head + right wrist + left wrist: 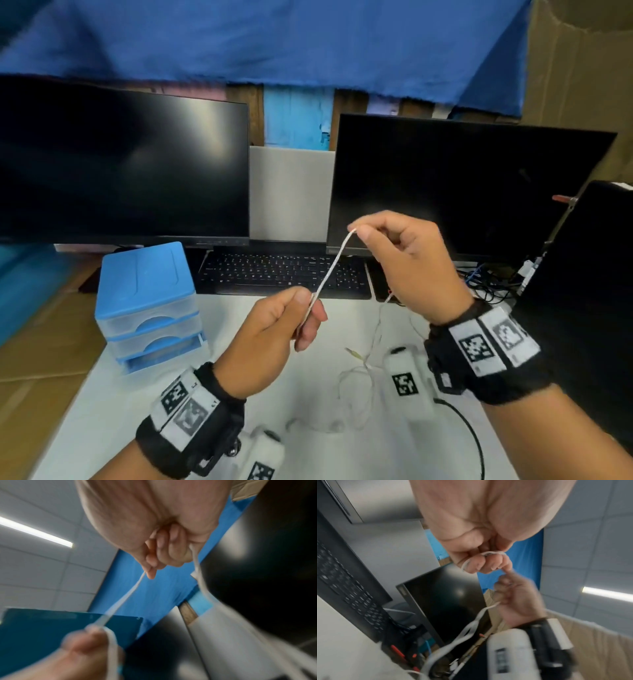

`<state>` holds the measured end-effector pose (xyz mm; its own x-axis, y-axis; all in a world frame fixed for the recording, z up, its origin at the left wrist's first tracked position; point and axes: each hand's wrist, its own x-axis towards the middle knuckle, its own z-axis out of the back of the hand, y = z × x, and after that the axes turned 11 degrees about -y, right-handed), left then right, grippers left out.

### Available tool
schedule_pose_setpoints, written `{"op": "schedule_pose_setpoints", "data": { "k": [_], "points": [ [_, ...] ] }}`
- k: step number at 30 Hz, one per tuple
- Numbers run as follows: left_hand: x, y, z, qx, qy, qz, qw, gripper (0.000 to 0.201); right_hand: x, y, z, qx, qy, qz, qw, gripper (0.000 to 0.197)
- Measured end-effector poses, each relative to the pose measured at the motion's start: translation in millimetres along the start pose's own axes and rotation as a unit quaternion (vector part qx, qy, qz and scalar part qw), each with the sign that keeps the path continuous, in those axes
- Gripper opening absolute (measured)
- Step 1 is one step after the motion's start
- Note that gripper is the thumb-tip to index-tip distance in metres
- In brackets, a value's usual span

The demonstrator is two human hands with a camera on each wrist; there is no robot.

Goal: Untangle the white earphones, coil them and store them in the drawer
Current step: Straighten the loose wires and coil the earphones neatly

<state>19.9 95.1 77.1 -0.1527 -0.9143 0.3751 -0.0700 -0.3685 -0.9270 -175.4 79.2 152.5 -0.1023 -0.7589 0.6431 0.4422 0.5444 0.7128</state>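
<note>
Earphones (334,265), white, stretched taut in the air above a white desk (137,411), doubled cord running from 7 o'clock up to 1 o'clock between two raised hands. Far left, at 9 o'clock: a small blue drawer unit (147,301), translucent drawers all apparently closed, well apart from the cord. Next rightward, left hand (274,339): fingers curled, cord pinched between thumb and index finger, with a turn or two lying over the curled fingers (477,565) in the wrist view, so winding seems begun. Behind, at 12 o'clock: a black keyboard (284,274) under two dark monitors. Further right, right hand (404,263): fingers curled, clamped on the upper end of the taut stretch, slack trailing out under the fist. Below, at 5 o'clock: remaining cord (363,383) lying in loose loops on the desk, with what looks like the jack plug (354,354) near it; earbuds not clearly made out. Step in hand, by judgement: end of untangling, start of coiling, with storing not yet begun. Next move likely calls for feeding slack from the right fist, wrapping even turns round the left fingers, keeping tension light so the loose loops lift without knotting, then freeing one hand to pull a drawer open.
</note>
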Motion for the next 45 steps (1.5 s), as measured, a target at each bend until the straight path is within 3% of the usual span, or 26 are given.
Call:
{"op": "schedule_pose_setpoints", "data": {
  "k": [2, 4, 7, 9, 11, 13, 16, 18, 20, 22, 24, 28, 30, 32, 34, 36, 39, 42, 45],
  "points": [
    [-1.3, -14.9, -0.1, -0.084, 0.020, 0.011, 0.996, 0.031, -2.9, -26.7, -15.8, -0.049, -0.008, -0.013, 0.999, 0.016],
    [0.0, -26.0, 3.8, -0.171, 0.010, 0.021, 0.985, 0.026, -29.6, -49.0, -34.5, -0.106, 0.087, -0.014, 0.991, 0.020],
    [9.0, -22.6, 12.1, -0.221, -0.067, 0.035, 0.972, 0.026, -84.7, -46.5, -51.3, -0.150, 0.250, 0.014, 0.957, 0.032],
    [14.6, -7.0, 17.4, -0.140, -0.107, 0.026, 0.984, 0.029, -102.2, -23.5, -50.2, -0.130, 0.324, 0.045, 0.936, 0.038],
    [14.4, 11.5, 19.5, 0.023, -0.117, -0.017, 0.993, 0.031, -97.8, 1.0, -40.7, -0.083, 0.365, 0.046, 0.926, 0.029],
    [9.0, 26.5, 19.4, 0.105, -0.077, -0.025, 0.991, 0.030, -83.1, 23.2, -28.3, 0.005, 0.347, 0.019, 0.938, 0.020],
    [2.0, 27.8, 12.2, 0.044, -0.017, 0.031, 0.998, 0.032, -49.0, 26.1, -15.4, 0.122, 0.178, -0.024, 0.976, 0.019],
    [-0.7, 19.4, 6.5, -0.030, -0.006, 0.063, 0.998, 0.033, -25.3, 4.2, -17.1, 0.122, 0.063, -0.063, 0.989, 0.020],
    [-2.1, 6.3, 1.8, -0.110, 0.006, 0.085, 0.990, 0.032, -16.2, -31.6, -27.8, 0.055, 0.003, -0.072, 0.996, 0.020],
    [-1.0, -6.2, 3.0, -0.194, 0.011, 0.099, 0.976, 0.029, -31.4, -61.0, -43.2, -0.026, 0.031, -0.055, 0.998, 0.021],
    [4.1, -13.2, 10.0, -0.229, -0.020, 0.094, 0.969, 0.025, -62.3, -67.4, -55.2, -0.082, 0.114, -0.047, 0.989, 0.030],
    [18.1, -4.9, 28.4, -0.243, -0.123, 0.085, 0.958, 0.028, -115.2, -32.3, -62.3, -0.128, 0.297, 0.042, 0.945, 0.035],
    [21.0, 5.8, 32.7, -0.177, -0.152, 0.068, 0.970, 0.026, -117.3, -7.0, -58.1, -0.095, 0.338, 0.049, 0.935, 0.031],
    [17.7, 14.8, 31.4, -0.028, -0.150, 0.014, 0.988, 0.026, -100.2, 11.8, -46.5, -0.028, 0.310, 0.029, 0.950, 0.022],
    [9.0, 19.4, 24.4, 0.055, -0.085, -0.026, 0.995, 0.033, -75.3, 21.4, -32.3, 0.026, 0.232, 0.010, 0.972, 0.020],
    [1.2, 14.1, 14.7, 0.043, -0.020, -0.004, 0.999, 0.035, -51.7, 12.3, -24.1, 0.049, 0.142, -0.007, 0.989, 0.022],
    [-4.1, -0.7, 4.5, -0.081, 0.020, 0.060, 0.995, 0.036, -40.4, -20.5, -30.4, 0.060, 0.058, -0.071, 0.994, 0.016],
    [-0.4, -15.6, 6.2, -0.235, -0.008, 0.095, 0.967, 0.034, -69.9, -44.3, -44.1, 0.053, 0.114, -0.107, 0.986, 0.021],
    [10.1, -14.0, 14.7, -0.267, -0.084, 0.088, 0.956, 0.033, -109.1, -46.3, -49.7, 0.040, 0.230, -0.140, 0.962, 0.026]
  ]
}}
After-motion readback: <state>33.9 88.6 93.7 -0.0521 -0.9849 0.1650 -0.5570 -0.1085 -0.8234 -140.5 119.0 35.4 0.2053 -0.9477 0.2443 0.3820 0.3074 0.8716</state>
